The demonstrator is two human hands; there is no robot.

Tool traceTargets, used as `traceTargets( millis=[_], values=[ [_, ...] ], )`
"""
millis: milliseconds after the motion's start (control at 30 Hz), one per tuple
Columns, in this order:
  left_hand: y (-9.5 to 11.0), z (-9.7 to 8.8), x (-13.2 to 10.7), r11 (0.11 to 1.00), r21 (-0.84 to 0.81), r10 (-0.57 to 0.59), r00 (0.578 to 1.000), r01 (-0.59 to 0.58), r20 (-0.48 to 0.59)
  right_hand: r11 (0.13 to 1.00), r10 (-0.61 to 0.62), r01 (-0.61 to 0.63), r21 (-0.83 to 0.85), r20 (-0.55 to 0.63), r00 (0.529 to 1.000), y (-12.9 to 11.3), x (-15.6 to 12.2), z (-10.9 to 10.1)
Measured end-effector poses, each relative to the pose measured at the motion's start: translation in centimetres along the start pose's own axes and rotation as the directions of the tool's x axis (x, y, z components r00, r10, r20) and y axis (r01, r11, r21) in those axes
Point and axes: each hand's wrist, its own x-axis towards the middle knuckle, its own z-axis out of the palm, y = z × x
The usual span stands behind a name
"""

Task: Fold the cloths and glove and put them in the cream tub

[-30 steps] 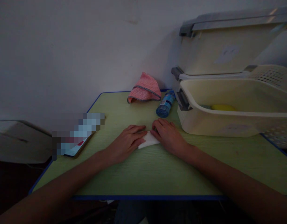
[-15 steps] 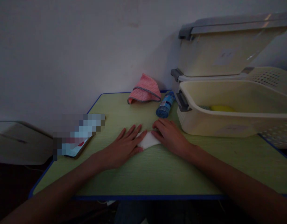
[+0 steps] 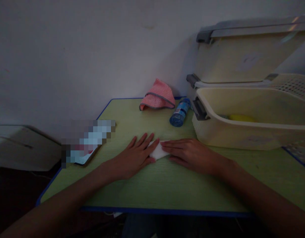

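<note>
A small white piece, seemingly folded paper or tissue, lies flat on the green tabletop. On its left side rests my left hand, palm down with the fingers spread. From the other side my right hand lies flat across it, fingers stretched out and pointing left, their tips on the white surface. Both hands cover part of the piece, so its full outline is hidden.
Behind the hands lie a clear blue-labelled bottle and a pink cloth. A cream bin with something yellow inside stands at right, another lidded box behind it. A pixelated phone-like object is at left.
My right hand has gone from bent fingers at the white piece's right edge to lying flat over it, fingers straightened. My left hand keeps its place; the view has shifted slightly.
</note>
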Motion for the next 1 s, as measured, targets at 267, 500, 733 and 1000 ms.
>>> traceTargets(
  millis=[267, 500, 733, 1000],
  values=[
    [0.2, -0.4, -0.1, 0.999, 0.031, 0.018, 1.000, -0.018, -0.005, 0.990, 0.106, -0.110, 0.090, 0.049, 0.993, 0.3, 0.3, 0.2],
    [0.8, -0.8, 0.5, 0.985, 0.144, 0.114, 0.984, -0.094, -0.134, 0.993, 0.097, -0.102, 0.058, 0.081, 0.992, 0.5, 0.6, 0.1],
    [0.7, 0.0, 1.3, 0.998, 0.005, 0.067, 0.978, -0.067, -0.199, 0.982, 0.131, -0.132, 0.136, 0.016, 0.991, 1.3, 0.8, 0.5],
    [0.0, 0.2, 1.7, 0.993, -0.073, 0.072, 0.976, -0.089, -0.205, 0.979, 0.085, -0.061, 0.193, -0.116, 0.990, 1.6, 0.8, 1.0]
  ],
)
